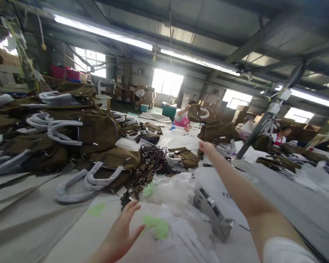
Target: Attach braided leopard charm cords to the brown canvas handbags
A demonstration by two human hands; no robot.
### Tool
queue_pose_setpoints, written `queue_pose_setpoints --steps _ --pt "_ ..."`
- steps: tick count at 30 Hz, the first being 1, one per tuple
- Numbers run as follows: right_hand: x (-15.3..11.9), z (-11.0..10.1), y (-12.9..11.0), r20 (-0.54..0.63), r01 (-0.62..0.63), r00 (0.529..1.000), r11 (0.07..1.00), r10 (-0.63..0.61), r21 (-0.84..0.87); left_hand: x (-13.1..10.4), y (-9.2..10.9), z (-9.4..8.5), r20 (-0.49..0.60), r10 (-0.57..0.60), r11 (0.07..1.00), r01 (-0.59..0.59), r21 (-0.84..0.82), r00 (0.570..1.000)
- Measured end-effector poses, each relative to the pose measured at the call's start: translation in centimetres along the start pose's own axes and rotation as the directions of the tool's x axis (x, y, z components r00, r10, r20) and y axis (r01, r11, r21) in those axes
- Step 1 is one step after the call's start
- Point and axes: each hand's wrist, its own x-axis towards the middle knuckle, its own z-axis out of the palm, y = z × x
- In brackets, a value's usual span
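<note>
While the right hand (pixel 207 147) stretches far out over the table (pixel 276 204), its fingers reach the edge of a brown bag (pixel 218 132) standing just beyond it; whether they have closed on the cloth I cannot tell, since the hand is small and seen from behind. The left hand (pixel 123 230) hovers low and close, fingers spread wide, holding nothing, just beside a green scrap (pixel 157 226) and crumpled clear plastic (pixel 175 190). Beyond its fingertips lies a tangle of dark chains (pixel 146 170), and to the right of that, between the two hands, a flat bag (pixel 184 156) with a wrapped handle.

Judging from how things lie, much is done: a big pile of bags (pixel 71 128) with white-wrapped handles sits well off to the left of the left hand. What remains looks smaller (the chains, the flat bag and the one being reached for). A grey metal tool (pixel 214 215) rests under the right forearm, untouched. Farther off, a person in pink (pixel 182 118) lifts another bag.
</note>
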Motion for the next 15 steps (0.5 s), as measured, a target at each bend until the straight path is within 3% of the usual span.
queue_pose_setpoints --steps 3,7,11,15 --pt "-6.1 7.9 2.6 0.150 -0.013 0.989 1.000 0.015 -0.009 -3.1 -4.5 2.4 -0.010 -0.041 0.996 0.041 0.075 0.999" --pt "-14.8 14.7 4.1 0.310 0.069 0.946 0.993 -0.095 0.095 -3.8 -6.5 1.9 -0.081 -0.056 0.995 0.062 0.078 0.995" --pt "-19.6 17.7 3.1 0.252 0.068 0.959 0.967 -0.131 0.245 -2.8 -6.6 0.6 -0.096 -0.101 0.993 0.107 0.055 0.990" --pt "-22.5 18.8 2.8 0.309 0.072 0.938 0.959 -0.159 0.275 -1.4 -6.0 -0.6 -0.118 -0.104 0.988 0.116 0.103 0.988"
